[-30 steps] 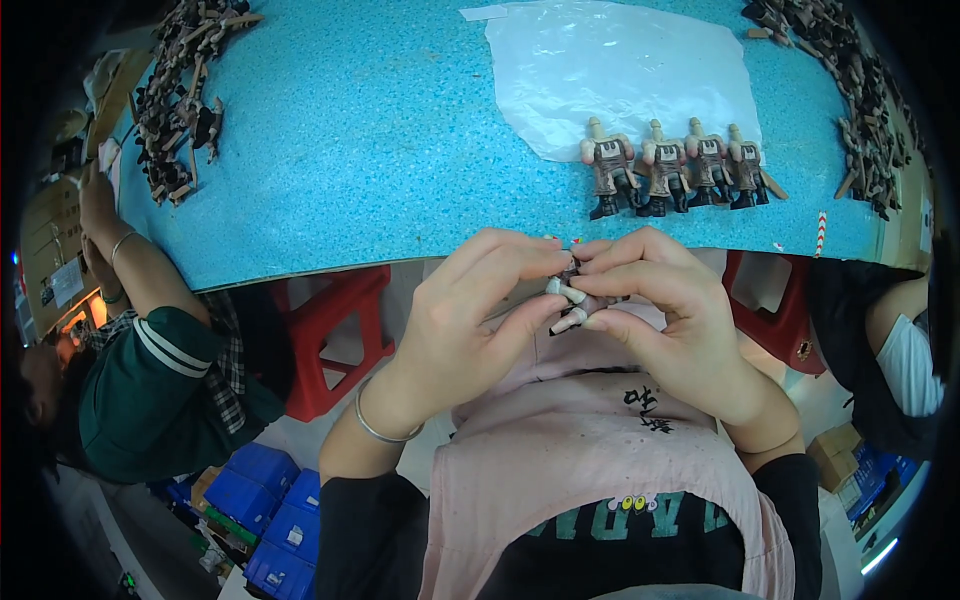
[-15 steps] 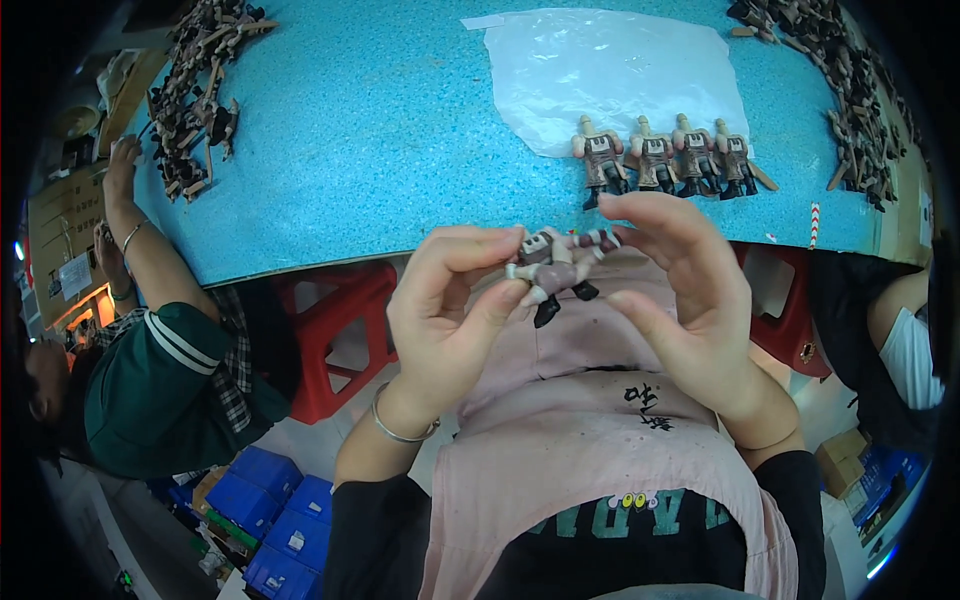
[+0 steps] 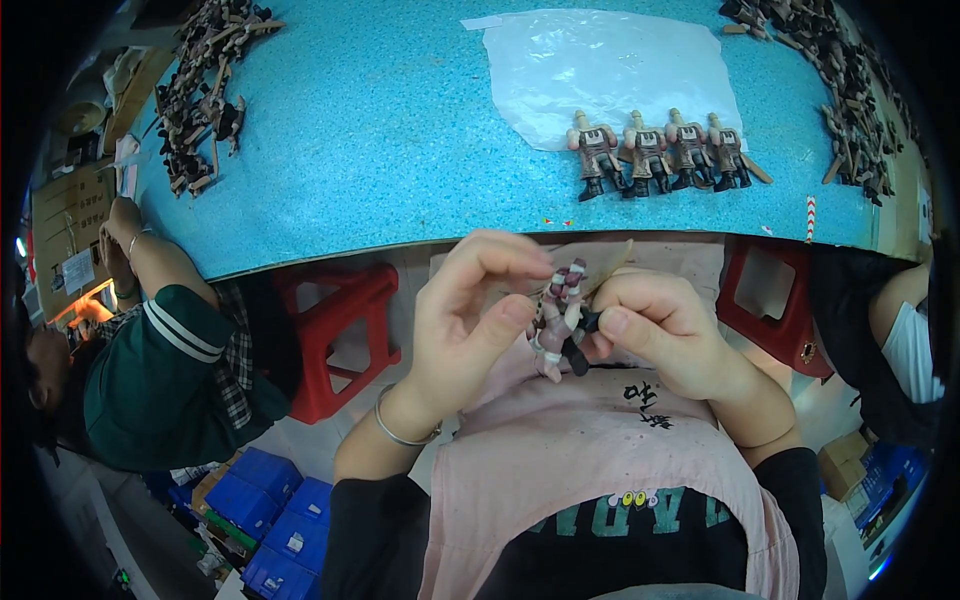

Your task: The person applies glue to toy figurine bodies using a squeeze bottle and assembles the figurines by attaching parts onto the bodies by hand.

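Observation:
My right hand [image 3: 665,330] pinches a small toy figure [image 3: 556,322] by a black boot, between thumb and fingertips. The figure is purplish-brown and pale with black boots, and it is tilted over my lap, just off the table's near edge. Close by on its left is my left hand [image 3: 470,320], its thumb and fingers apart and nothing gripped between them. Behind the figure, a thin tan piece [image 3: 615,262] sticks up above my right fingers; blur hides what it is. Several similar figures [image 3: 648,155] lie in a row on the table, partly over a clear plastic sheet [image 3: 610,70].
Piles of figures lie on the blue table [image 3: 370,130], one at the far left [image 3: 200,100] and one at the far right [image 3: 850,110]. A co-worker in a green sleeve [image 3: 170,350] sits at left. Red stools [image 3: 345,330] and blue bins [image 3: 285,520] stand below.
The figure has turned and come lower, towards my lap. My right hand has closed on its boot, while my left hand has let go and opened.

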